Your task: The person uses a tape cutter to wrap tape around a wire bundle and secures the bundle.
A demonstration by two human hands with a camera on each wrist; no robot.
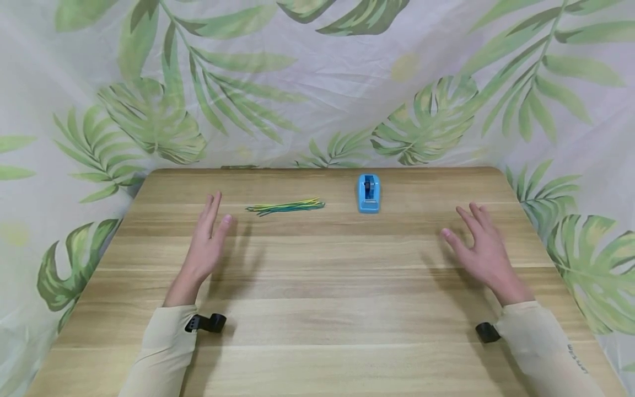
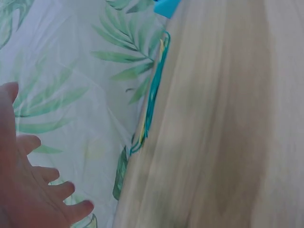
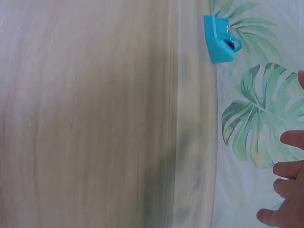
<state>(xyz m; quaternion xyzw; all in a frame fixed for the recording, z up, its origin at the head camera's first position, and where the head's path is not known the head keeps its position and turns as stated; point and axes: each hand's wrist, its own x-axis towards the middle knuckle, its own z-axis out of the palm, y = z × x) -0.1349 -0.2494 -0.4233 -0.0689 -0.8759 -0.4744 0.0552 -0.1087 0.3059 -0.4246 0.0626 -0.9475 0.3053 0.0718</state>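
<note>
A bundle of thin green and yellow strands point(image 1: 285, 207), perhaps wires or ties, lies across the back of the table, left of centre. To its right stands a blue tape dispenser point(image 1: 369, 193); I cannot tell whether a tape roll is in it. My left hand point(image 1: 204, 242) hovers over the table's left side with straight fingers, apart from the strands point(image 2: 154, 92). Over the right side my right hand point(image 1: 481, 248) is held with fingers spread, holding nothing. In the right wrist view the tape dispenser point(image 3: 220, 42) sits well away from these fingers.
The wooden table point(image 1: 317, 320) has rounded back corners. Behind it and along its sides hangs a white cloth point(image 1: 337, 88) with a green leaf print. Black wrist cameras point(image 1: 216, 323) are strapped over both light sleeves point(image 1: 166, 347).
</note>
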